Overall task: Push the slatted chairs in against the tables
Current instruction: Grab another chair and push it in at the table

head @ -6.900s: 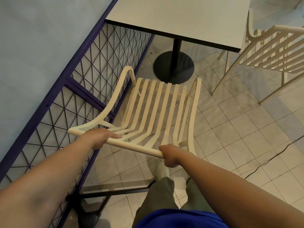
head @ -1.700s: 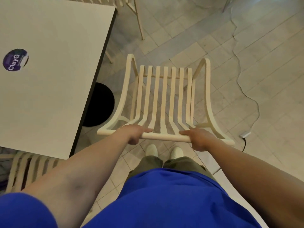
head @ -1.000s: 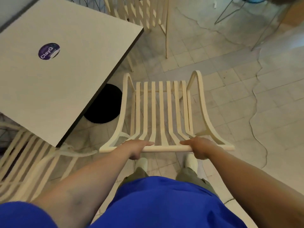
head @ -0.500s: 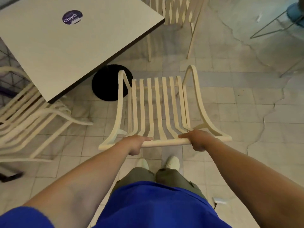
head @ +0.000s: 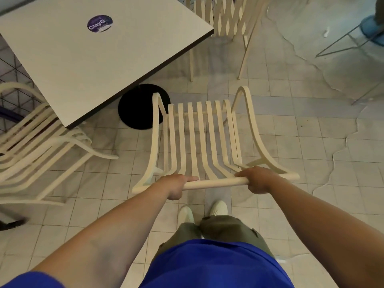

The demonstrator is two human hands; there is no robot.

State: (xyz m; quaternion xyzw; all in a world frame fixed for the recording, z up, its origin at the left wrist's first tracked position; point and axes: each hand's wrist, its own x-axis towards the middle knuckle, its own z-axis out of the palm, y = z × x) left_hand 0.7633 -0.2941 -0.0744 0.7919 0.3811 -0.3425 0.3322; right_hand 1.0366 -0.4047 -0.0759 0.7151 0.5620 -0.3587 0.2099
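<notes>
A cream slatted chair (head: 199, 138) stands on the tiled floor straight in front of me, its seat pointing away. My left hand (head: 176, 183) and my right hand (head: 257, 179) both grip the round top rail of its backrest. A square white table (head: 87, 59) with a purple round sticker stands at the upper left on a black round base (head: 137, 109). The chair's front left corner overlaps that base in view. The chair sits to the right of the table's near corner, apart from its edge.
A second slatted chair (head: 37, 142) sits tucked under the table's left side. A third one (head: 224, 19) stands beyond the table's far right corner. A wire grid fence (head: 8, 65) runs at the far left. A thin metal frame (head: 340, 42) stands at the upper right.
Over the last second the chair has turned and shifted in my grip. The table has slid toward the upper left of view, and the left chair has come further into sight.
</notes>
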